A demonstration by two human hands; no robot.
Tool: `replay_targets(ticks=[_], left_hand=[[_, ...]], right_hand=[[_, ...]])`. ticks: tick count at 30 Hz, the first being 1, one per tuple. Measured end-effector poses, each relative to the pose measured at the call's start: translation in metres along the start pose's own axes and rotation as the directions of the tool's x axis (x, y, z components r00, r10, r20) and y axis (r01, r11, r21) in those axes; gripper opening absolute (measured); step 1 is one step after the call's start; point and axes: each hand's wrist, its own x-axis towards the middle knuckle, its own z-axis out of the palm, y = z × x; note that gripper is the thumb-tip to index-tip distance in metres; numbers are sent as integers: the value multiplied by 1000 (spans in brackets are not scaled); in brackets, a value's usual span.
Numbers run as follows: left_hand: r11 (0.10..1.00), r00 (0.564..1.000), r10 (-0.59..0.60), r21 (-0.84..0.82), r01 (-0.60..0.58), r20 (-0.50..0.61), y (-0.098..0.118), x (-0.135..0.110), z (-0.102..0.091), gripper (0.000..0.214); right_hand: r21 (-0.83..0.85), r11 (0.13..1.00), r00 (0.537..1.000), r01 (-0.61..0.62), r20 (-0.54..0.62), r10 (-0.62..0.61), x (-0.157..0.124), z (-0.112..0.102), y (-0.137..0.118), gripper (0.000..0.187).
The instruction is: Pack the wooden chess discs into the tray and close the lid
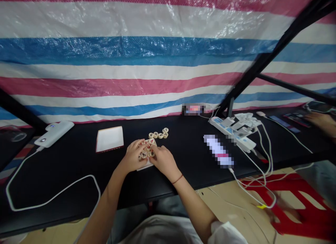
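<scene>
- Xiangqi pieces [158, 133]: about five round wooden discs sit in a small group on the black surface [189, 167], and more are bunched beneath the hands
- Left hand [133, 155] and right hand [164, 161]: both half-curled over that bunch, fingers on the discs; can't tell if either has a real grip
- Progress: only that small group lies apart, most pieces remain bunched; white flat box [109, 139] sits untouched to the left

Black table [78, 160] with xiangqi pieces [158, 133], white box [109, 139], power strip [231, 132]

Down at the bottom of the frame you could see a white short-sleeve tee [160, 231], with its sleeve [225, 233] at lower right, plus a thin reddish string bracelet [177, 179] on the right wrist [173, 177].
</scene>
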Motion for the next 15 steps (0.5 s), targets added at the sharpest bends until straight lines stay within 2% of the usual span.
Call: replay_targets(ticks=[3,8,15], left_hand=[[1000,1000,-4,-6,4,2,0,0,0,57],[1000,1000,-14,-24,14,5,0,0,0,59],[999,1000,-6,-34,6,-2,-1,0,0,59]], right_hand=[[14,1000,1000,-14,-17,14,0,3,0,26],[43,999,999,-14,-51,16,-5,5,2,14],[36,999,999,7,-49,-5,-5,4,0,17]])
